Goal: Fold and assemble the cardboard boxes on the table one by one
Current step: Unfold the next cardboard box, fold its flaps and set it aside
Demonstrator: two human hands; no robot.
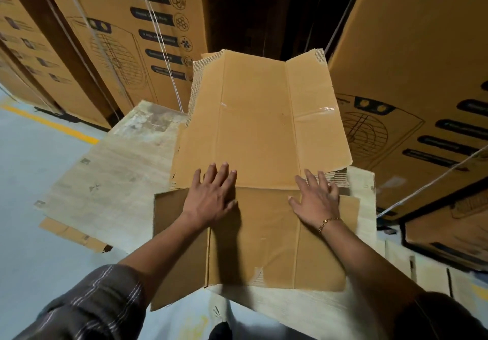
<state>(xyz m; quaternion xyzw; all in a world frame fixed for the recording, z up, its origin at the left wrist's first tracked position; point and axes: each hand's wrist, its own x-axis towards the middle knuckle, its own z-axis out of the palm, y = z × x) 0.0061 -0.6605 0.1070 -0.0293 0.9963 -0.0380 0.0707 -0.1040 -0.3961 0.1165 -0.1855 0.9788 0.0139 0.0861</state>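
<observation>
Both hands [264,197] flat on unprinted cardboard sheet [258,128]; stacked cartons' [412,49] labels illegible.

Flattened cardboard box [260,133] lying on the worktop [111,165].

Left hand [212,197] and right hand [318,198] lie flat on its middle crease, side by side. Printed cartons [412,57] stand behind and at both sides; loose sheets [71,232] lie under the worktop's left edge.
</observation>
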